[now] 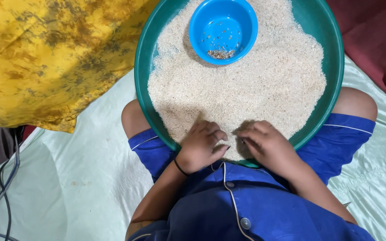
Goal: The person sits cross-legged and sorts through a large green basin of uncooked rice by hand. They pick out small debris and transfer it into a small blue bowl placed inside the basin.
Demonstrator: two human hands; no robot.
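A round green tray (331,40) rests on my lap, spread with a thick layer of pale rice (255,85). A small blue bowl (223,29) sits in the rice at the tray's far side, holding a few dark bits. My left hand (202,145) lies on the rice at the near rim, fingers curled, a thin black band at the wrist. My right hand (266,143) rests beside it on the rice, its fingers bent toward the left hand. Whether either hand pinches any grains is hidden.
A yellow mottled cloth (45,53) is bunched at the upper left. A pale green sheet (90,178) covers the surface under me. Dark cables (5,187) run along the left edge. Dark red fabric (380,40) lies at the upper right.
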